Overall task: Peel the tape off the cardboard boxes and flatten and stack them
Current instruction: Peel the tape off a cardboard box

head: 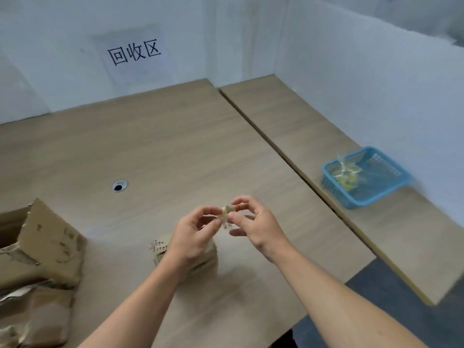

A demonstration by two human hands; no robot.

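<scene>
Both the left hand (193, 237) and the right hand (253, 222) are pinching a crumpled wad of peeled tape (226, 213) above the bench (175, 146), over a small cardboard box (160, 247), and the wad is likely handling light, limp and clingy, so gripping a folded, non-sticky edge seems wisest.

The table (175, 146) is light tan with a fine wood grain. At 3 o'clock the basket (329, 183) is bright blue with small-grid walls, and the tape scraps (347, 175) in it are pale yellow. At 8 o'clock the cardboard boxes (50, 247) are brown, blotched with paler torn patches. The central tape wad (226, 212) is beige. At 11 o'clock a white sign (134, 52) bears black characters.
</scene>
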